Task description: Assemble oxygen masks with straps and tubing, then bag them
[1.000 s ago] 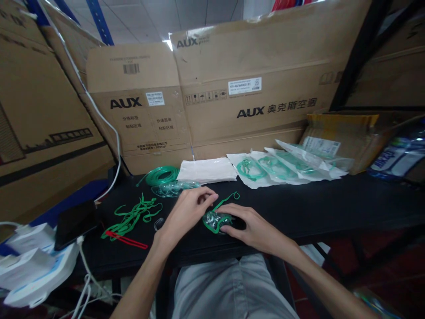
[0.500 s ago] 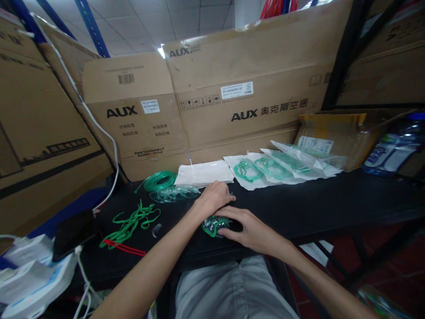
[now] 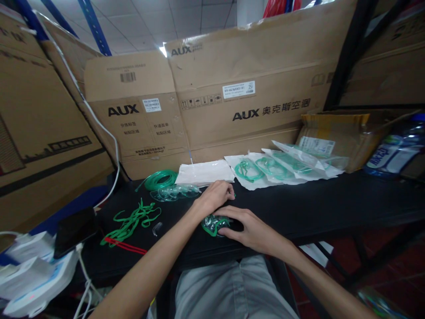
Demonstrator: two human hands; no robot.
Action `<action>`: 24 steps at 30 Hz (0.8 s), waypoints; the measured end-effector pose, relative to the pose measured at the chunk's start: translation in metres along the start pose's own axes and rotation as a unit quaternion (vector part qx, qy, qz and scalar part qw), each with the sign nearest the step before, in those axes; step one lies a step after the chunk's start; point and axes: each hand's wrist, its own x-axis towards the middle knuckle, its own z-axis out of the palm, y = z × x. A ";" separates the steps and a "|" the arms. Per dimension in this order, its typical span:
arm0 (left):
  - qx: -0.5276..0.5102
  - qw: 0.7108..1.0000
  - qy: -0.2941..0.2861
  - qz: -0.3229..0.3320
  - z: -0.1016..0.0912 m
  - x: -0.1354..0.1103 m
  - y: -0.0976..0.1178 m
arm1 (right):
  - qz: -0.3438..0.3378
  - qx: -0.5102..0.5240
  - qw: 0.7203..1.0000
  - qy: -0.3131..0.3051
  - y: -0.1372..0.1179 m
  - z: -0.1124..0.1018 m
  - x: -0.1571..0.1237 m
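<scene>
A clear plastic face mask with a green strap (image 3: 210,227) lies on the black tabletop in front of me. My right hand (image 3: 247,225) grips it, with the thumb at its near side and the fingers over the top, hiding part of it. Just beyond, my left hand (image 3: 217,194) is closed with its fingers curled down. A small bit of green shows by its fingertips, too little to name. Further left lie several clear masks (image 3: 174,193) in a row, a coil of green tubing (image 3: 161,180) and a heap of green straps (image 3: 133,223).
A stack of white pouches (image 3: 204,173) and several packed pouches with green tubing (image 3: 249,170) line the back. Cardboard (image 3: 245,128) stands behind them. A bottle (image 3: 395,148) is at the right; a phone (image 3: 75,231) and power strip (image 3: 43,283) are at the left.
My left fingers have curled in a little more near the small green bit. The right hand keeps its hold on the mask. The view has shifted slightly.
</scene>
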 end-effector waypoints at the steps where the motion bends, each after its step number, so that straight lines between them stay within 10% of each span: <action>1: -0.006 1.000 0.007 0.007 0.000 0.000 0.000 | 0.001 0.004 1.000 0.001 0.000 0.000 0.000; 12: -0.205 0.971 0.122 -0.022 -0.019 -0.043 -0.024 | 0.084 0.137 0.986 0.048 -0.006 -0.004 0.001; 24: -0.547 0.814 0.162 -0.108 -0.005 -0.076 -0.032 | 0.207 0.301 0.916 0.168 0.001 -0.006 0.007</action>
